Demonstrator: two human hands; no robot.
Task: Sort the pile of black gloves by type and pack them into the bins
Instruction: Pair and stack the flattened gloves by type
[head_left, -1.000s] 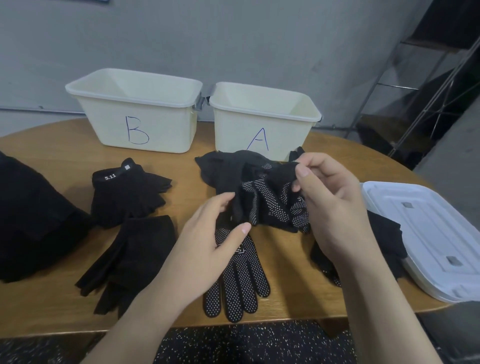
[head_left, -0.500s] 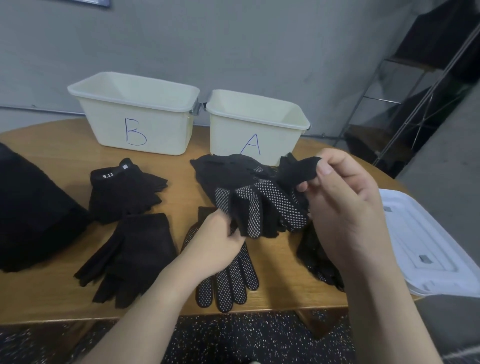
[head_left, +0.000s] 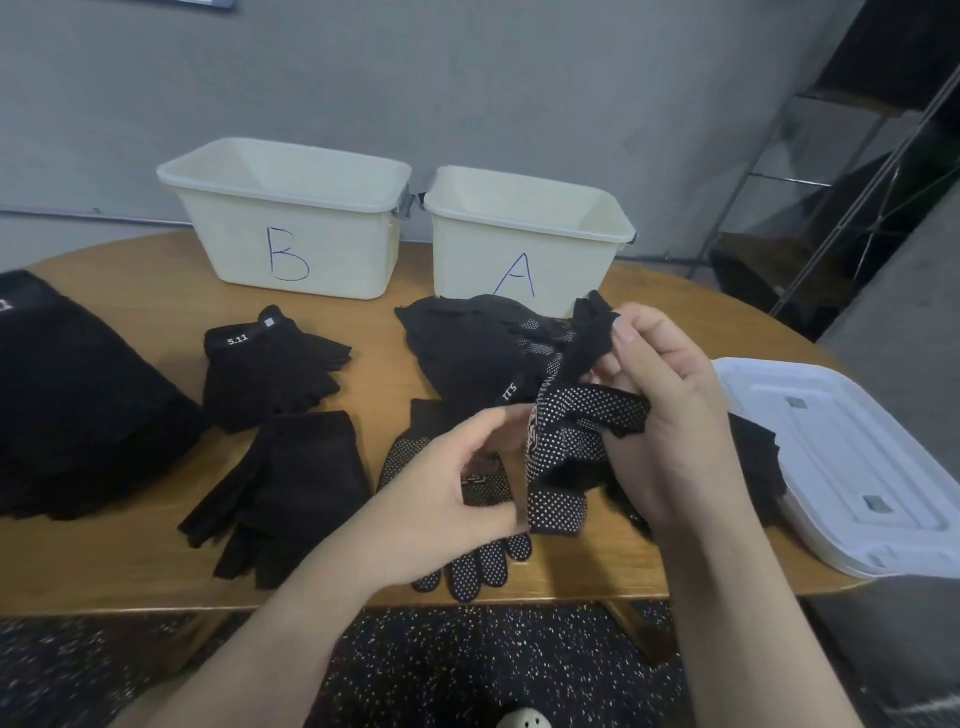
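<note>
step: sorting, nothing binned | right hand (head_left: 675, 415) pinches dotted glove (head_left: 576, 431) lifted off the pile (head_left: 467, 348) before bin A (head_left: 524, 234) | left hand (head_left: 447, 488) curled beside glove, grip unclear | next: lay flat on dotted glove on table (head_left: 467, 566); bin B (head_left: 291, 223) looks empty

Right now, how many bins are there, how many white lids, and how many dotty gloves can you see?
Bins: 2, bin B and bin A.
White lids: 1, the lid.
Dotty gloves clearly seen: 2, the held glove and the flat glove.
Total: 5.
</note>
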